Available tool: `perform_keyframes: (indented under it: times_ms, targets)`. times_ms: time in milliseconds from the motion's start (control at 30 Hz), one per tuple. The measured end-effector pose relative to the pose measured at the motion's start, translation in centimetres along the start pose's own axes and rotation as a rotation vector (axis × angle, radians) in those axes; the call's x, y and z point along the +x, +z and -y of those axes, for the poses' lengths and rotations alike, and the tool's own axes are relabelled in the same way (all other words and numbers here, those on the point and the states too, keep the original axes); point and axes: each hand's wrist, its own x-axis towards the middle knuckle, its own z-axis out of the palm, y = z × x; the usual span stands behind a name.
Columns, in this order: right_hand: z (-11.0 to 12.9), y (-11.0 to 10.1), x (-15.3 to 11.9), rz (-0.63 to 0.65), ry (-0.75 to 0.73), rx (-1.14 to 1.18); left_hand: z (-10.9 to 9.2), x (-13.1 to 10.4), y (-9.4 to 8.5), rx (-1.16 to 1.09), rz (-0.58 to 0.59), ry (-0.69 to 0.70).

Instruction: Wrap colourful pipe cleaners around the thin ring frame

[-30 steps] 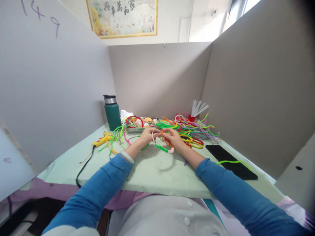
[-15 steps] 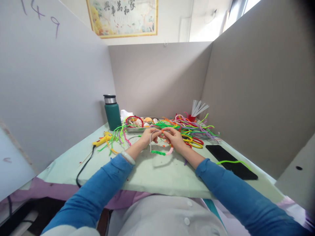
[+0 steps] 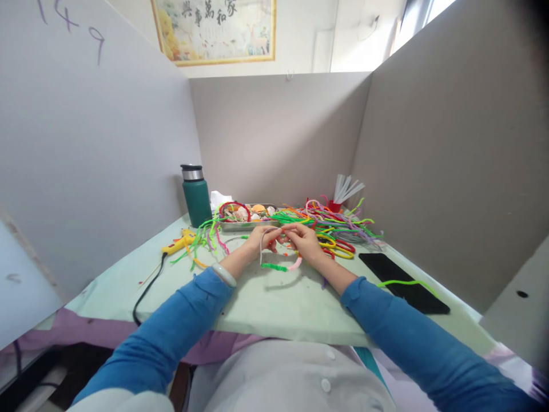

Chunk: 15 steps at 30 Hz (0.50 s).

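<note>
- A fuzzy pipe-cleaner piece point(image 3: 278, 258) is being held just above the middle of the worktop point(image 3: 274, 300); its sections are grey-white, green, orange and pink, and it is bent into a loose curve.
- The grey-white end is being pinched by the left hand point(image 3: 259, 240), its grip closed narrowly around the thin stem.
- The orange and pink end is being pinched by the right hand point(image 3: 305, 240), its grip likewise closed tight on the stem; the fingertips of both hands are nearly touching.
- A smooth, pale bangle point(image 3: 222, 273) is being worn on the left wrist, at the cuff of a blue sleeve.
- The worktop is being covered by a matte, pale green sheet, speckled with small fibre clippings near the hands.
- A tangled heap of pipe cleaners point(image 3: 332, 224), green, yellow, red, purple and orange, is lying just behind the hands.
- A shallow metal tray point(image 3: 249, 214) with rounded, mixed-colour contents is standing behind the heap; its contents are too small to be identified.
- A dark green cylindrical flask point(image 3: 195, 197) with a metallic collar is standing upright to the left of the tray.
- A yellow glue gun point(image 3: 178, 245) with a black cable is lying to the left.
- A flat, glossy black phone point(image 3: 401, 277) is lying to the right, with a single green strand resting across it.
- White sticks are standing in a small red cup point(image 3: 334, 205) at the rear.
</note>
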Motion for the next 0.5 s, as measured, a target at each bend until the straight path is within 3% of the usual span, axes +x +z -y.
perform_keyframes:
  times_ms: [167,500]
  targets:
    - [0.0,0.2,-0.3,-0.007,-0.063,-0.130,0.2,0.4,0.1,-0.023,0.013,-0.035]
    - [0.7,0.1,-0.2,0.047,0.029,-0.027,1.1,1.0,-0.6,0.047,0.055,-0.021]
